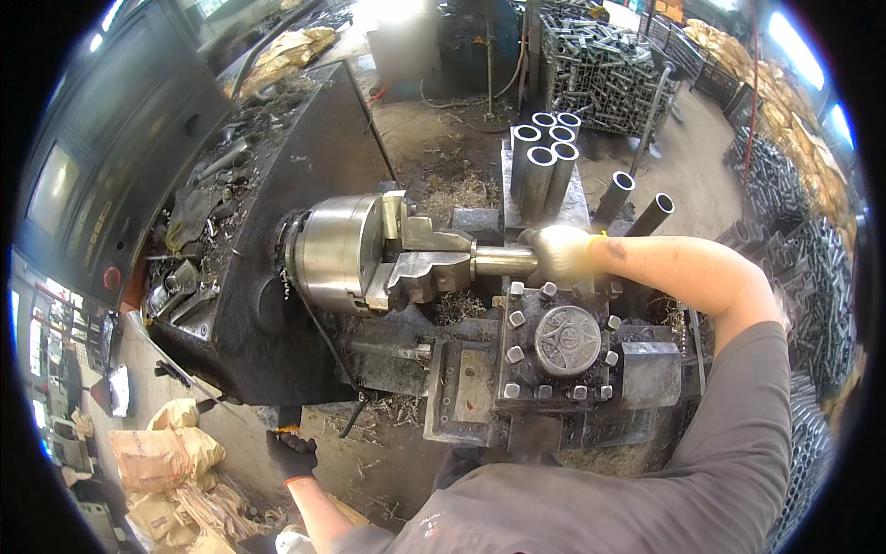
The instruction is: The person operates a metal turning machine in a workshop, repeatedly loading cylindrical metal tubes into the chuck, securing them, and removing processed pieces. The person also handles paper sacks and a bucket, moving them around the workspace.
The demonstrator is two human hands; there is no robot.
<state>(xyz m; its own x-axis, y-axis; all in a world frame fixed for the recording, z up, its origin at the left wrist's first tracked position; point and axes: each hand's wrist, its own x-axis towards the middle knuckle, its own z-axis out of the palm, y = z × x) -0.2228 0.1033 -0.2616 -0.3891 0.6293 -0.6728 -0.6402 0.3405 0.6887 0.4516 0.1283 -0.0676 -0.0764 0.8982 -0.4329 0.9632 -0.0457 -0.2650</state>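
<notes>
My right hand (565, 251), in a pale glove, closes round the right end of a short metal tube (503, 261). The tube lies level, its left end at the stepped jaws (432, 268) of a lathe chuck (337, 254); whether the jaws grip it cannot be told. Just below that hand sits the square tool post (565, 342), ringed with bolts. My left hand (293, 455), in a dark glove, is low at the left by the front of the headstock (268, 305). Its fingers are curled, with a small orange piece (288, 428) at their top; what they hold is hidden.
Several metal tubes (541, 157) stand upright on a plate behind my right hand; two more tubes (653, 214) lean nearby. Metal chips lie around the lathe bed. A wire bin (600, 74) of metal parts stands far back. Brown paper sacks (166, 452) lie at lower left.
</notes>
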